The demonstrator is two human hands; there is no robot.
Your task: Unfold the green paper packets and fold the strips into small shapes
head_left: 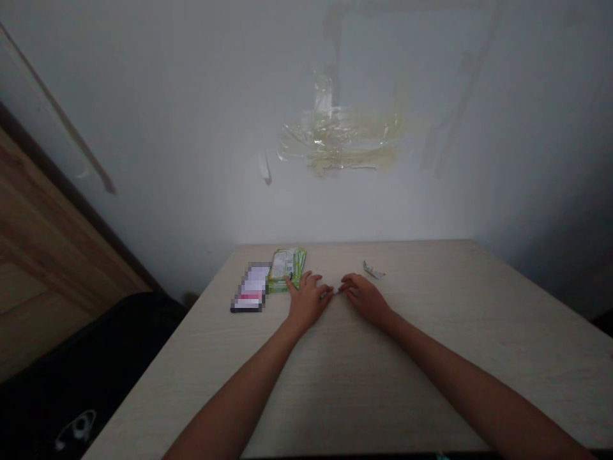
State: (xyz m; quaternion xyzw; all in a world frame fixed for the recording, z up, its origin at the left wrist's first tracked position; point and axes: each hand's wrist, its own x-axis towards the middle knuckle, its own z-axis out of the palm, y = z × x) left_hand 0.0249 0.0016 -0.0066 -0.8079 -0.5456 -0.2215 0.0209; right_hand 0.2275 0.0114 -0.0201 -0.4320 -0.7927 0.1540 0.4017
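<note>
A small whitish piece [336, 291] sits just above the table, between the fingertips of both hands; it is too small to name. My left hand [308, 303] pinches it from the left with thumb and index finger. Its other fingers are spread, the outermost reaching the edge of a stack of green-and-white packets [285, 263]. From the right, my right hand [368, 299] closes on the same piece, its fingers bent and partly hiding one another. Just beyond the right hand lies a crumpled green-and-white wrapper scrap [373, 271].
A phone [251, 289] with a blurred-out screen lies left of the packets. The pale wooden table [431, 275] meets a wall [201, 160] bearing old clear tape [342, 140]. At lower left is a dark cloth-like item [96, 358] beside wooden boards [43, 249].
</note>
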